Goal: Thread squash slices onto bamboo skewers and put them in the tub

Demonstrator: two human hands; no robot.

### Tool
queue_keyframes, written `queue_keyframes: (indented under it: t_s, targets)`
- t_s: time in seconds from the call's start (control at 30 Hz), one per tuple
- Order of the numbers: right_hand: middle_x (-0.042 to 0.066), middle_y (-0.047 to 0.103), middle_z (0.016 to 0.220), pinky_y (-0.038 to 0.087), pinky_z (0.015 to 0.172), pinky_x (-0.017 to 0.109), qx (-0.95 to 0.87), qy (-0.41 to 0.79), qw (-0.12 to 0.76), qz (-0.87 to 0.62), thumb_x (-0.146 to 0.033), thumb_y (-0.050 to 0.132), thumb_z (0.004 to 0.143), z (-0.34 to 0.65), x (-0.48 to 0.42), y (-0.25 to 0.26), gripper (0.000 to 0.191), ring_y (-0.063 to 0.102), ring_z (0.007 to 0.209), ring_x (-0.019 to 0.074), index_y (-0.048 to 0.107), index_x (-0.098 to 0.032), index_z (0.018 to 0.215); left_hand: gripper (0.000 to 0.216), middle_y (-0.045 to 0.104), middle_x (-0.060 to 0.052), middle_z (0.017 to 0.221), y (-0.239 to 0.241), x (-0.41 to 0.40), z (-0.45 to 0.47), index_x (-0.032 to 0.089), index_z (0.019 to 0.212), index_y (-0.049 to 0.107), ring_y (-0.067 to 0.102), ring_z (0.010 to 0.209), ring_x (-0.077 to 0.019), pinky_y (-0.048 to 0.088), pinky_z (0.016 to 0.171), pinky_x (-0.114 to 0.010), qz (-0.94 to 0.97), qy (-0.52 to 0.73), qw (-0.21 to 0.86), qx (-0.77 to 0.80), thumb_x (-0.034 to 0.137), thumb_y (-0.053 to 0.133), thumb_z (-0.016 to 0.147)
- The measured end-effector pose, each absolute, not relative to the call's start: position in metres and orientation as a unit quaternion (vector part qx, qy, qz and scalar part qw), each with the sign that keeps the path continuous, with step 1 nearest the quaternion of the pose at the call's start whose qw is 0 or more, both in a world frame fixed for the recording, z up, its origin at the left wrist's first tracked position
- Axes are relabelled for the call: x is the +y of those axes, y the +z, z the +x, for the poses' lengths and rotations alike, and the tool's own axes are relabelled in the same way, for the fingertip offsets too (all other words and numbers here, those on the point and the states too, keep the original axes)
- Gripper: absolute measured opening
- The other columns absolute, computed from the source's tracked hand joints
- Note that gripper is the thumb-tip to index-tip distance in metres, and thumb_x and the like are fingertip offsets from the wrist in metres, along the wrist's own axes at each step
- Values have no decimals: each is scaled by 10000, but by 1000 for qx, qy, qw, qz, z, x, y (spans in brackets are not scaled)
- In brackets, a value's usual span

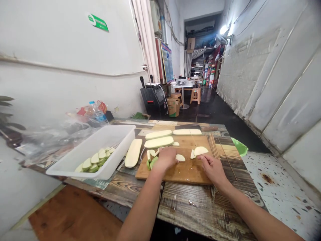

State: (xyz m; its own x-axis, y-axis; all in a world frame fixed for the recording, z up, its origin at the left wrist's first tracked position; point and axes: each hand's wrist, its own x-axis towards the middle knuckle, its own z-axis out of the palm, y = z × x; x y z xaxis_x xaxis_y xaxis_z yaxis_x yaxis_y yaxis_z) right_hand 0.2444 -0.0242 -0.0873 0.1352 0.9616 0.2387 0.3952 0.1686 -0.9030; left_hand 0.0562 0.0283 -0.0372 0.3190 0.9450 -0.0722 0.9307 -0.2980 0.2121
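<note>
On the wooden cutting board [185,172], where does the left hand sit? (Recorder)

Left hand [167,159] lies palm down near the board's left side, over a cluster of small squash pieces [151,162], pale flesh with green skin. (Observer)

State of that grip? (Recorder)

Fingers bent downward and hidden behind the back of the hand. Cannot tell whether the grip is closed on any piece. (Observer)

Right hand? (Recorder)

Right hand [213,167] rests on the board's right side with the grip loose, fingers stretched forward, nothing held. Fingertips are just beside a half-round slice [200,150]; contact not resolvable. A second half-round slice [180,157] lies between the two hands. (Observer)

Other stock on the board? (Recorder)

Three long peeled slabs [159,142] across the far part of the board. A fourth slab [133,153] lies off the board on the desk [200,211], next to a white plastic tub [117,134] that holds more cut green-skinned pieces [94,160]. (Observer)

Tools? (Recorder)

Cleaver [190,127] lies flat past the board's far edge. Bamboo skewers [213,145] lie at the board's right edge, just beyond the right hand. A green bowl [240,146] sits at the desk's right edge. (Observer)
</note>
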Motion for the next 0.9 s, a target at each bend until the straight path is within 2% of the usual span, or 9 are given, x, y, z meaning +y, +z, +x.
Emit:
queue_keyframes:
  t_s: [0.17,0.27,0.37,0.5,0.6,0.77,0.9]
  targets:
    - [-58,365,463,251,429,214,-577,332,505,-549,-428,445,815,242,-29,-86,342,342,428,103,628,-141,855,226,618,-53,849,-54,39,62,179,874,585,559,782,-179,389,706,-271,796,150,184,557,278,640,678]
    - [-62,344,461,241,423,214,-584,349,509,-528,-426,442,824,239,-35,-87,341,327,426,101,615,-137,883,248,616,-34,806,-63,40,68,174,865,596,560,744,-164,396,659,-249,806,189,212,519,237,662,635]
    - [-58,356,464,253,424,215,-592,345,513,-517,-410,445,830,237,-39,-86,332,333,431,101,617,-134,897,140,617,-28,746,-62,37,71,157,769,605,561,713,-157,410,643,-249,770,254,263,524,259,627,676]
    - [-28,471,509,294,442,215,-637,313,474,-521,-383,428,844,236,-47,-77,326,397,457,109,643,-145,907,166,628,-34,778,-54,39,68,148,825,590,576,676,-123,443,613,-226,580,424,479,505,299,572,760]
    - [5,580,610,360,516,226,-680,281,432,-522,-355,420,847,235,-55,-68,316,502,560,139,665,-158,876,154,626,-50,786,-49,44,63,122,858,589,570,614,-87,428,525,-168,418,506,626,421,234,603,753]
    - [14,622,641,384,537,230,-695,273,403,-529,-336,411,844,230,-63,-62,319,536,578,150,676,-158,842,137,632,-93,812,-47,51,55,69,891,592,465,457,-24,329,371,-123,244,544,715,365,133,571,772]
    - [18,637,671,391,553,230,-702,288,379,-529,-322,409,842,229,-66,-61,311,550,599,154,671,-155,849,158,645,-121,873,-47,53,54,67,931,579,558,537,-65,412,414,-135,172,546,732,370,136,554,792]
